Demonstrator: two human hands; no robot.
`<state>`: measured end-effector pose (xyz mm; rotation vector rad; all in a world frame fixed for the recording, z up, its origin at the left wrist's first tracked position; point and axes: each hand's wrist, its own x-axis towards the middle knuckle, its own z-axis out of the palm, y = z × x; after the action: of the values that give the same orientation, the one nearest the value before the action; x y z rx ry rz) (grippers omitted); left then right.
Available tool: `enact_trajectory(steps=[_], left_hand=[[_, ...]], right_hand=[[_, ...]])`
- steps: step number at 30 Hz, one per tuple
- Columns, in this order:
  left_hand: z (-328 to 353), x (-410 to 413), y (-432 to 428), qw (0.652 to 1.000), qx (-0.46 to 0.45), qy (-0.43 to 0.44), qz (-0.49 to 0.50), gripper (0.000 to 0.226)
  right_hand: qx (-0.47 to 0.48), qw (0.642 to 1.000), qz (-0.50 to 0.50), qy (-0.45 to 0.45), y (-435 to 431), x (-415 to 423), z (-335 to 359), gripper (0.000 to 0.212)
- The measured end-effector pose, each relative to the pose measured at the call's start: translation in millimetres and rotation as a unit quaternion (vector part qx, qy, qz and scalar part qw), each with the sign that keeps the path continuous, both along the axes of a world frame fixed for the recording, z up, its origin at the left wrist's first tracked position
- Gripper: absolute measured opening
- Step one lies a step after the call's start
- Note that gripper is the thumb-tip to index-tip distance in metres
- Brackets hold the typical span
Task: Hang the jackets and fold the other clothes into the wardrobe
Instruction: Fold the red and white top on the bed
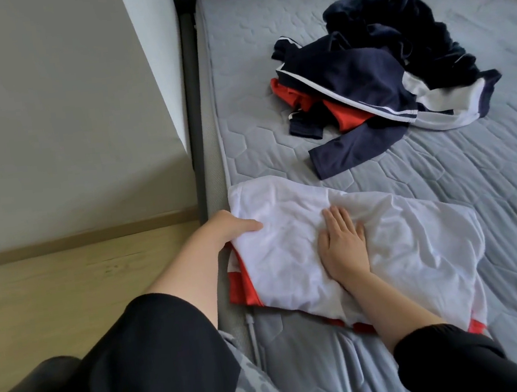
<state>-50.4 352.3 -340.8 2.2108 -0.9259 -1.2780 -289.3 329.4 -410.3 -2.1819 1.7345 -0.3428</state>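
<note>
One grey quilted mattress (443, 191) fills right side. Far end: navy, white, red clothes heap (366, 80). Near left edge: white garment (417, 242), red trim beneath, spread flat. Right hand (341, 244) presses on it, fingers straight. Left hand (235, 227) pinches its left edge, thumb on top.

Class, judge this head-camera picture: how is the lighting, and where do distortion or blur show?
Head view: soft, even light, only faint shadow beside the right hand pressed flat on the white and red folded garment; head view: the wide-angle lens slightly bows the edges of the grey quilted mattress; head view: the dark navy clothes pile loses detail, the black sleeves look soft.
</note>
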Motion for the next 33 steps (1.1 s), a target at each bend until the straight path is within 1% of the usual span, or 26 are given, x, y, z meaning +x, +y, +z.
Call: enact_trajectory(steps=[3, 4, 5, 7, 8, 9, 12, 15, 18, 20, 22, 23, 25, 26, 27, 28, 30, 31, 33], left_hand=[[-0.1, -2.6, -0.2, 0.999, -0.011, 0.037, 0.022, 0.062], [-0.4, -4.0, 0.5, 0.999, -0.013, 0.033, 0.024, 0.06], [-0.7, -5.0, 1.0, 1.0, -0.015, 0.007, 0.015, 0.059], [0.4, -6.6, 2.9, 0.996, -0.01, -0.088, -0.009, 0.058], [1.8, -7.0, 4.0, 0.993, -0.005, -0.113, -0.014, 0.057], [3.0, -7.2, 4.6, 0.993, 0.002, -0.115, -0.022, 0.055], [4.8, -5.5, 6.1, 0.995, 0.025, -0.093, -0.037, 0.053], [7.3, -5.0, 9.6, 0.994, 0.051, -0.083, -0.057, 0.06], [6.7, -6.1, 9.1, 0.998, 0.038, -0.03, -0.032, 0.067], [10.0, -8.5, 7.6, 1.0, 0.014, 0.022, -0.001, 0.062], [15.7, -12.7, 5.2, 0.998, -0.008, 0.06, 0.021, 0.05], [19.2, -15.2, 3.1, 0.997, -0.025, 0.069, 0.029, 0.045], [30.9, -22.3, -1.4, 0.993, -0.072, 0.08, 0.051, 0.041], [39.2, -27.2, -2.9, 0.989, -0.094, 0.094, 0.061, 0.042], [48.0, -31.8, -3.7, 0.984, -0.117, 0.112, 0.07, 0.04], [55.7, -35.7, -3.8, 0.979, -0.138, 0.13, 0.076, 0.036], [67.8, -39.9, -1.7, 0.971, -0.161, 0.158, 0.078, 0.029], [71.7, -39.5, -0.3, 0.97, -0.166, 0.162, 0.076, 0.03], [76.4, -35.5, 2.2, 0.969, -0.174, 0.158, 0.078, 0.041]], right_hand=[[0.027, 0.999, 0.016, -0.007, -1.5, -3.7, 5.5, 0.053], [0.032, 0.999, 0.022, -0.01, -0.4, -5.3, 6.5, 0.053], [0.034, 0.999, 0.028, -0.013, 1.8, -7.0, 6.9, 0.053], [0.03, 0.999, 0.032, -0.02, 7.6, -9.2, 6.5, 0.053], [0.028, 0.999, 0.032, -0.022, 10.6, -9.8, 6.1, 0.052], [0.026, 0.999, 0.03, -0.024, 13.1, -9.6, 5.9, 0.052], [0.025, 0.999, 0.024, -0.023, 16.0, -7.8, 6.3, 0.052], [0.022, 0.999, 0.022, -0.017, 18.2, -6.4, 7.1, 0.052], [0.026, 0.999, 0.02, -0.033, 18.7, -6.2, 8.5, 0.051], [0.039, 0.995, 0.006, -0.088, 17.7, -5.3, 10.8, 0.049], [0.079, 0.979, -0.037, -0.182, 19.8, -6.9, 14.5, 0.048], [0.112, 0.961, -0.064, -0.246, 21.6, -8.2, 17.6, 0.047], [0.173, 0.905, -0.108, -0.373, 23.8, -10.0, 25.3, 0.046], [0.189, 0.882, -0.122, -0.413, 22.6, -9.8, 29.0, 0.046], [0.198, 0.867, -0.133, -0.437, 20.4, -7.7, 33.1, 0.046], [0.2, 0.86, -0.137, -0.449, 17.4, -4.1, 36.9, 0.046], [0.194, 0.853, -0.139, -0.463, 12.9, 8.8, 44.3, 0.047], [0.195, 0.851, -0.139, -0.467, 10.9, 16.0, 46.5, 0.047], [0.193, 0.842, -0.13, -0.487, 7.9, 31.1, 49.3, 0.047]])
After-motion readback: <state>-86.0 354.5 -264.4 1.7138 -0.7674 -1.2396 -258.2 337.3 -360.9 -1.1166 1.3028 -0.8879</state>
